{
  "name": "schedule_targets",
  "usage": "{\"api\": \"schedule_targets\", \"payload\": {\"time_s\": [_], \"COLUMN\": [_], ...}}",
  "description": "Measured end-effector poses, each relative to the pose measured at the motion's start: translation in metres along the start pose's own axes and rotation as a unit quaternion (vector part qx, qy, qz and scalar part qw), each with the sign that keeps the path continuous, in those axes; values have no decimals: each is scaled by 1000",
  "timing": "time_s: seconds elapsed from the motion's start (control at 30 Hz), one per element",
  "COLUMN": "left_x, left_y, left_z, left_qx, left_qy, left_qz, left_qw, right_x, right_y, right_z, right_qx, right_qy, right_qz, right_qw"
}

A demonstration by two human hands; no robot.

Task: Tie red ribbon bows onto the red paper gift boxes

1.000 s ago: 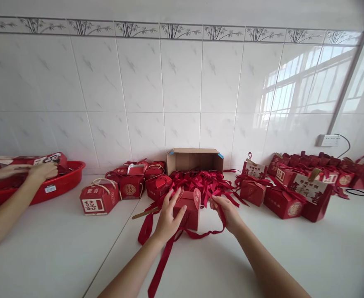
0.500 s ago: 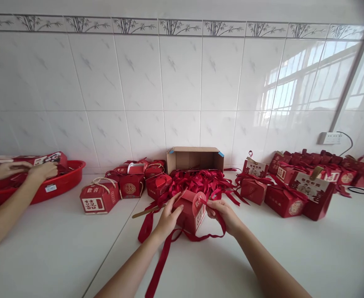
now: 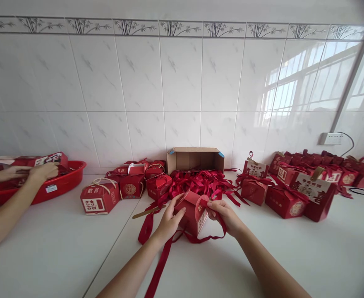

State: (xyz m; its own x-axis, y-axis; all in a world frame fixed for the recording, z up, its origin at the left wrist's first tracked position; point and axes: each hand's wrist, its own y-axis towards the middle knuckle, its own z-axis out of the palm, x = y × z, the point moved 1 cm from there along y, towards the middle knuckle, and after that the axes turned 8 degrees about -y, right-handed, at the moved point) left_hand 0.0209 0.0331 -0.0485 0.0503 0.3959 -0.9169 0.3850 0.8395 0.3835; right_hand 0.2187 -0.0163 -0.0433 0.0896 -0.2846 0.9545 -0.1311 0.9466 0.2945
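A small red gift box [image 3: 193, 216] stands tilted on the white counter in front of me. My left hand [image 3: 168, 219] grips its left side, fingers wrapped on it. My right hand [image 3: 224, 214] pinches the box's top flap together with a red ribbon [image 3: 160, 265] that loops under the box and trails toward me. A heap of loose red ribbons [image 3: 202, 182] lies just behind the box.
An open cardboard box [image 3: 195, 159] stands at the wall behind the heap. Red gift boxes [image 3: 99, 199] sit to the left, ribbon-tied gift boxes [image 3: 286, 195] to the right. Another person's hands [image 3: 42, 170] reach into a red basin [image 3: 67, 182] at far left. Wall socket [image 3: 330, 138] at right.
The box was turned and tilted so its end flap faces me. My right hand moved up onto the top flap with the ribbon; my left hand shifted along the box's side.
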Motion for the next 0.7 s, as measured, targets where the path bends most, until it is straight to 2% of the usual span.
{"api": "schedule_targets", "payload": {"time_s": [0.13,0.2,0.3,0.4,0.47,0.57,0.7], "left_x": [-4,-6,-7,-8,-10,-13,-14], "left_y": [-2,-3,-3,-4,-6,-8,-8], "left_z": [2,2,3,4,5,6,6], "left_qx": [12,13,15,23,30,38,56], "left_qy": [0,3,10,8,3,-2,-14], "left_qz": [-6,3,11,14,17,13,11], "left_qw": [1000,1000,1000,1000,999,999,998], "right_x": [-4,-5,-3,0,2,3,2], "right_y": [1,2,1,0,-1,-2,-4], "right_z": [0,0,1,1,1,2,3], "right_qx": [-61,-105,-175,-218,-219,-187,-174], "right_qy": [-73,-131,-228,-285,-291,-279,-279], "right_qz": [-13,-52,-139,-180,-191,-198,-176], "right_qw": [995,984,948,916,912,921,928]}}
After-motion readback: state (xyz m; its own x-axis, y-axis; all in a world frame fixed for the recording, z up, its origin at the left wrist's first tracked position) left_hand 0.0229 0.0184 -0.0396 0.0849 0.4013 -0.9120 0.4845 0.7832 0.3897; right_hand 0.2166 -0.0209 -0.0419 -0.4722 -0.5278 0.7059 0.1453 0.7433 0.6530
